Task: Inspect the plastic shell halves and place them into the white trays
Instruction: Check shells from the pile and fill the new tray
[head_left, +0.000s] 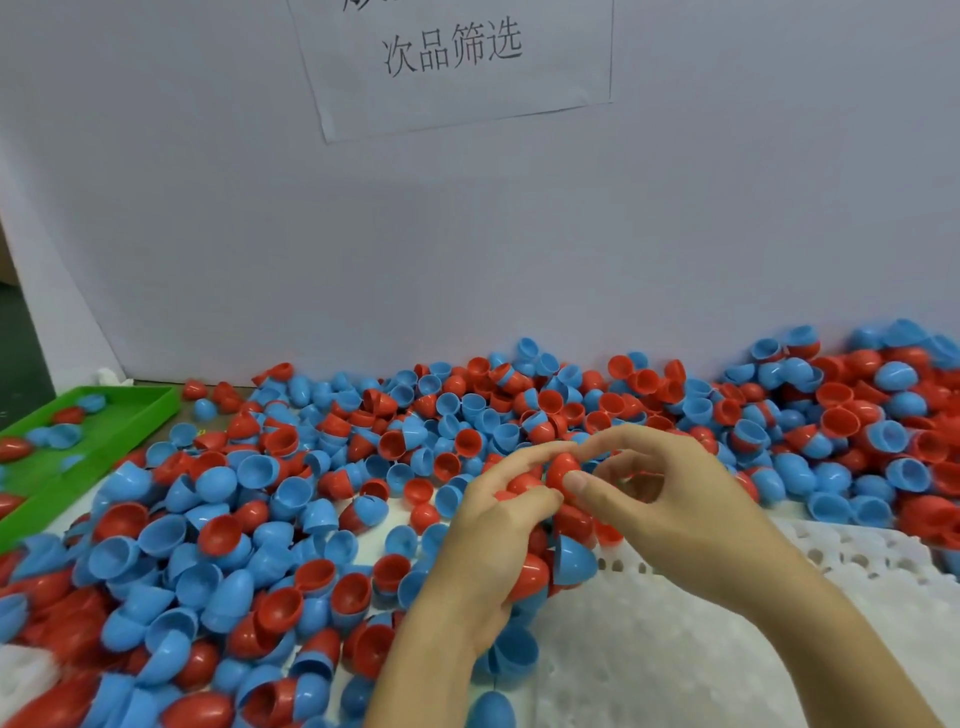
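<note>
A wide heap of red and blue plastic shell halves (322, 467) covers the table. My left hand (483, 540) curls round several red shell halves (524, 483), with more red and blue ones beneath its palm. My right hand (670, 499) pinches a red shell half (562, 467) between thumb and forefinger, right at the left hand's fingertips. A white tray (675, 649) with rows of round sockets lies at the front right, under my right forearm.
A green tray (140, 415) at the left holds a few red and blue halves. A white wall panel (467, 249) with a taped paper sign (457, 57) stands behind the heap. A second white tray corner (26, 670) shows at the bottom left.
</note>
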